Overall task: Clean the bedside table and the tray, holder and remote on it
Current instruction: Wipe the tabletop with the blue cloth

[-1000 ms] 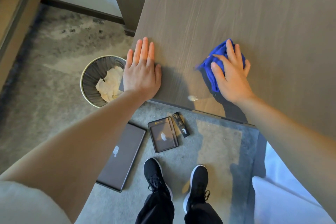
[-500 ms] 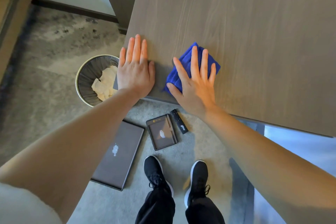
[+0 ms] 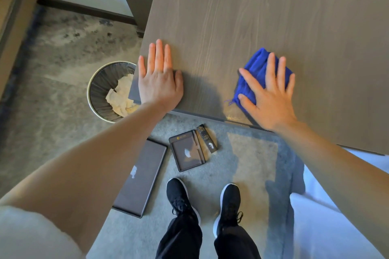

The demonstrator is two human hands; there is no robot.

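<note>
The bedside table (image 3: pixel 263 16) has a grey-brown wood-grain top. My left hand (image 3: pixel 159 82) lies flat on its near left corner, fingers together, holding nothing. My right hand (image 3: pixel 270 94) presses a crumpled blue cloth (image 3: pixel 255 71) onto the top close to the front edge. On the carpet below lie a long dark tray (image 3: pixel 141 176), a square dark holder (image 3: pixel 187 152) and a black remote (image 3: pixel 206 137) beside it. Each of the three carries a white smear.
A round wire bin (image 3: pixel 101 88) with crumpled paper stands on the floor left of the table. My two black shoes (image 3: pixel 181 195) are on the carpet under the front edge. White bedding (image 3: pixel 328 227) fills the lower right.
My right hand and the blue cloth swept left along the front edge toward my left hand, then back right. My left hand stayed flat on the corner.
</note>
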